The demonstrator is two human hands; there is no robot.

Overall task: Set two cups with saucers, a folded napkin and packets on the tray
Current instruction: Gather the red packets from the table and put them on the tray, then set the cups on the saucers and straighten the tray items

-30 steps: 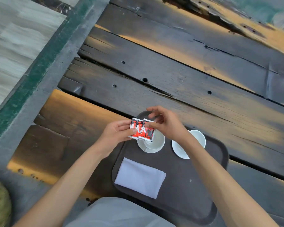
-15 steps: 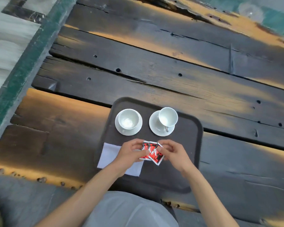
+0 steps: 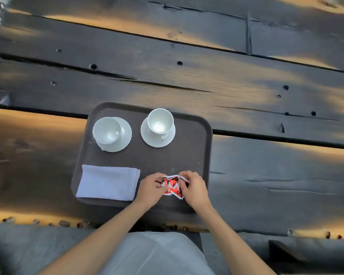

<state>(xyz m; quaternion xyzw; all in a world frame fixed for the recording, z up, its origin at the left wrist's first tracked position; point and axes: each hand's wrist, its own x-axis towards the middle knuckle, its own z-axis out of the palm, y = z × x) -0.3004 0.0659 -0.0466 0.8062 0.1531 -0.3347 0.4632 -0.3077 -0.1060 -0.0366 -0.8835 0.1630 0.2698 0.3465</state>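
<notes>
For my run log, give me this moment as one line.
step: placing packets | left hand and right hand: both pinch packets over tray | cups on saucers: set | napkin: set

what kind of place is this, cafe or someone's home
Probably a cafe or outdoor serving spot, though I can't be sure: a dark serving tray, matching white cups on saucers, and branded packets on a weathered plank table.

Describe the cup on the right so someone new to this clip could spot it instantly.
Start at the dark tray on the wooden table. Two white cups on saucers stand along its far edge. The right cup is the narrower one, directly beyond the red packets; the left cup sits beyond the folded napkin.
</notes>
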